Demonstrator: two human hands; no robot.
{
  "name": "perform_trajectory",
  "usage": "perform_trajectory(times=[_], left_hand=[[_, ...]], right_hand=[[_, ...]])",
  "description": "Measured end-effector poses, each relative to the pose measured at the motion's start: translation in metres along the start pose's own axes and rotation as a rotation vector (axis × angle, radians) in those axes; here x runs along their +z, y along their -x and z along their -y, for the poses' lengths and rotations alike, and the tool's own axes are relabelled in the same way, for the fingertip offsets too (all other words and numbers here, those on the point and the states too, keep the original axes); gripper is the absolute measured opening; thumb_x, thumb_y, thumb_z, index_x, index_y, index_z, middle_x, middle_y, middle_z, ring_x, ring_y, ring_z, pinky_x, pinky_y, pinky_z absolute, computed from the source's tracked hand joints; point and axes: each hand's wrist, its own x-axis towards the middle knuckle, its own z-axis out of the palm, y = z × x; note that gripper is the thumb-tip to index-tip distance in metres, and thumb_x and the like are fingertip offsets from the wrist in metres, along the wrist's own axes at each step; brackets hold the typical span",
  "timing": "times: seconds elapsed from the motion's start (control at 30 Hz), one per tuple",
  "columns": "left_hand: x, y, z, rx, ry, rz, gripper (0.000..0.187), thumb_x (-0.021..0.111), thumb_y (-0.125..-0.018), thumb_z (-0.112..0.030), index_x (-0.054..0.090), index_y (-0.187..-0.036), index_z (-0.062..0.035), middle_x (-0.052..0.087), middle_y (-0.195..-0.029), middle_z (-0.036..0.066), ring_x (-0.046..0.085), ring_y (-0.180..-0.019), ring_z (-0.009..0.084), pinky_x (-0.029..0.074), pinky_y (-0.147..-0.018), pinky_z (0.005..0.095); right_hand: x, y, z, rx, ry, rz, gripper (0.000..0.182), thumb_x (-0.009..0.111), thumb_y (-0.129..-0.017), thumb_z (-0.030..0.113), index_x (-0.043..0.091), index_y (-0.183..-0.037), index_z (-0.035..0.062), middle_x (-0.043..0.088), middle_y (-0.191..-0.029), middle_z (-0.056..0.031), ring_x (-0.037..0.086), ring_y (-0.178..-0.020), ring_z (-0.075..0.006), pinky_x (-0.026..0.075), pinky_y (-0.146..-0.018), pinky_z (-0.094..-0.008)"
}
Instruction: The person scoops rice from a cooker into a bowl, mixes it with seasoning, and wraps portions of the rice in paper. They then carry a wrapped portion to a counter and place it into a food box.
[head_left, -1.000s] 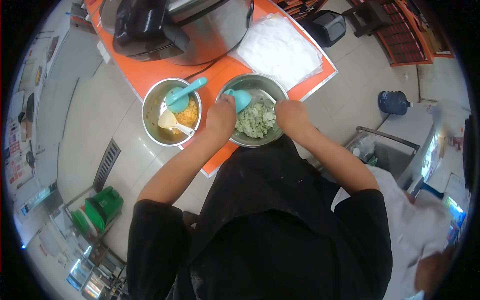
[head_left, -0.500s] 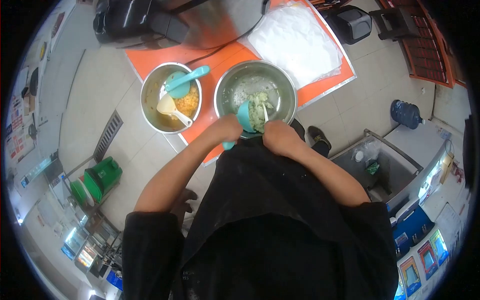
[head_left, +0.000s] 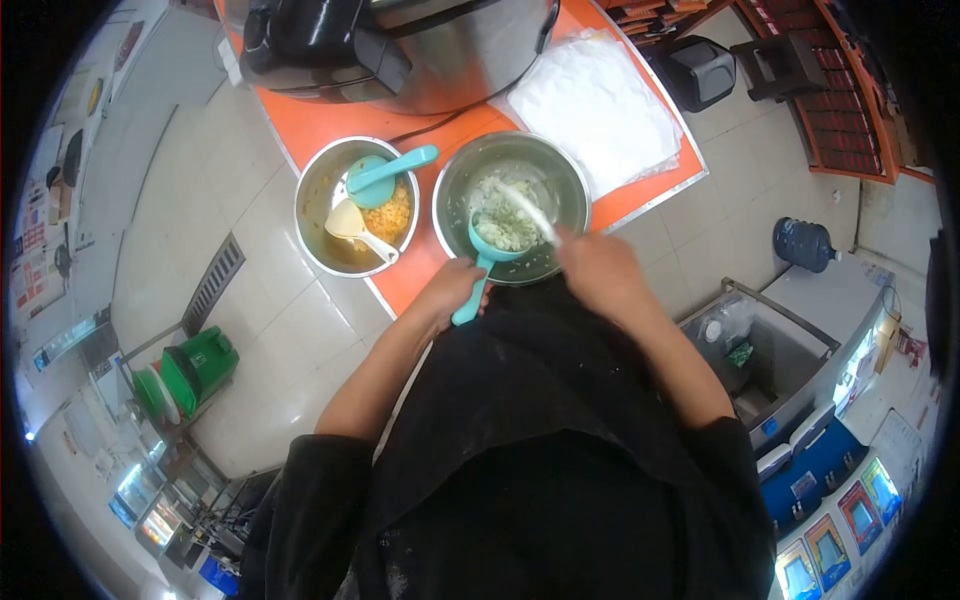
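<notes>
My left hand [head_left: 455, 292] is closed round the handle of a turquoise scoop [head_left: 483, 262]. The scoop's cup sits low in a round steel bowl [head_left: 575, 178], filled with pale, green-flecked food [head_left: 508, 232] that looks like rice. A white paddle [head_left: 532, 212] slants over the cup, its tip toward the bowl's middle. My right hand [head_left: 605, 275], slightly blurred, grips the paddle's near end at the bowl's right rim. To the left, a second steel bowl [head_left: 312, 215] holds yellow-orange food [head_left: 390, 215], another turquoise scoop [head_left: 390, 172] and a cream paddle [head_left: 360, 228].
The bowls stand on an orange table [head_left: 285, 118]. Behind them is a large steel and black appliance [head_left: 450, 60] with a cord. White sheets [head_left: 595, 110] lie at the table's right. A sink [head_left: 770, 345] and a blue water jug [head_left: 804, 245] are farther right.
The scoop's cup has turned and now faces up with food in it. My right hand has moved right, and the paddle now leans across the bowl. The camera view has shifted slightly.
</notes>
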Motion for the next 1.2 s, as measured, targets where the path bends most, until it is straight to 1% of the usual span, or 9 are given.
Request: perform_trajectory(times=[0.13, 0.3, 0.43, 0.47, 0.57, 0.7, 0.83, 1.0, 1.2], left_hand=[[-0.003, 0.011, 0.002, -0.007, 0.114, 0.068, 0.013, 0.044, -0.091, -0.011, 0.049, -0.092, 0.0011, 0.053, -0.076, 0.009, 0.052, -0.057, 0.0145, 0.044, -0.047, 0.0290], [0.003, 0.016, -0.006, 0.070, 0.111, 0.080, 0.012, 0.044, -0.091, -0.011, 0.048, -0.087, -0.0011, 0.050, -0.073, 0.007, 0.051, -0.056, 0.0146, 0.043, -0.046, 0.0295], [0.003, 0.013, 0.000, 0.071, 0.101, 0.095, 0.017, 0.044, -0.091, -0.012, 0.050, -0.098, 0.0013, 0.052, -0.074, 0.006, 0.049, -0.053, 0.0124, 0.040, -0.046, 0.0258], [0.004, 0.014, 0.002, 0.068, 0.090, 0.099, 0.017, 0.044, -0.091, -0.012, 0.051, -0.098, 0.0013, 0.052, -0.073, 0.006, 0.049, -0.052, 0.0121, 0.040, -0.046, 0.0257], [-0.007, 0.018, 0.008, 0.090, 0.060, 0.105, 0.021, 0.045, -0.091, -0.012, 0.050, -0.105, 0.0024, 0.051, -0.072, 0.004, 0.049, -0.052, 0.0116, 0.040, -0.046, 0.0252], [-0.024, 0.047, 0.009, 0.146, -0.134, 0.048, 0.028, 0.045, -0.091, -0.012, 0.049, -0.114, 0.0026, 0.050, -0.072, 0.004, 0.049, -0.052, 0.0111, 0.041, -0.047, 0.0247], [-0.035, 0.057, 0.020, 0.157, -0.113, 0.044, 0.035, 0.045, -0.091, -0.011, 0.045, -0.124, 0.0005, 0.050, -0.070, 0.003, 0.048, -0.050, 0.0101, 0.041, -0.047, 0.0236], [-0.039, 0.055, 0.032, 0.238, 0.005, -0.019, 0.037, 0.044, -0.092, -0.011, 0.044, -0.127, -0.0006, 0.050, -0.070, 0.001, 0.047, -0.050, 0.0087, 0.041, -0.045, 0.0225], [-0.041, 0.054, 0.034, 0.298, 0.045, -0.017, 0.037, 0.043, -0.092, -0.011, 0.045, -0.128, -0.0035, 0.050, -0.069, 0.002, 0.048, -0.050, 0.0098, 0.042, -0.045, 0.0236]], right_hand=[[-0.008, -0.018, -0.043, 0.145, -0.062, -0.179, 0.024, 0.045, -0.089, 0.018, 0.056, -0.107, 0.0050, 0.062, -0.078, -0.0166, 0.061, -0.073, -0.0340, 0.048, -0.064, -0.0474], [0.023, 0.001, 0.001, 0.033, 0.020, -0.129, 0.028, 0.047, -0.086, 0.012, 0.054, -0.112, 0.0045, 0.062, -0.079, -0.0175, 0.061, -0.075, -0.0343, 0.048, -0.066, -0.0475], [0.005, 0.022, 0.019, -0.054, 0.086, 0.119, 0.031, 0.047, -0.083, 0.007, 0.053, -0.113, 0.0048, 0.062, -0.080, -0.0173, 0.062, -0.073, -0.0343, 0.048, -0.064, -0.0479], [0.003, 0.025, 0.008, -0.161, 0.111, 0.058, 0.030, 0.046, -0.084, 0.008, 0.053, -0.113, 0.0046, 0.062, -0.077, -0.0156, 0.062, -0.070, -0.0331, 0.047, -0.061, -0.0469], [-0.032, 0.011, -0.009, -0.127, 0.049, 0.085, 0.028, 0.046, -0.084, 0.010, 0.054, -0.111, 0.0048, 0.062, -0.074, -0.0142, 0.062, -0.069, -0.0314, 0.047, -0.059, -0.0452], [-0.003, -0.040, -0.041, -0.148, 0.220, -0.129, 0.025, 0.047, -0.085, 0.012, 0.056, -0.107, 0.0057, 0.062, -0.075, -0.0142, 0.063, -0.071, -0.0309, 0.048, -0.060, -0.0444], [0.033, -0.050, -0.037, -0.190, 0.276, -0.111, 0.031, 0.053, -0.082, 0.017, 0.058, -0.111, 0.0074, 0.061, -0.070, -0.0143, 0.063, -0.066, -0.0308, 0.049, -0.057, -0.0431], [0.020, -0.021, -0.015, -0.197, 0.323, 0.361, 0.018, 0.048, -0.083, 0.012, 0.063, -0.090, 0.0063, 0.063, -0.076, -0.0148, 0.063, -0.073, -0.0294, 0.049, -0.064, -0.0436], [0.000, -0.060, -0.059, -0.224, 0.363, 0.169, 0.021, 0.049, -0.085, 0.020, 0.064, -0.080, 0.0068, 0.064, -0.082, -0.0143, 0.062, -0.078, -0.0311, 0.050, -0.069, -0.0432]])
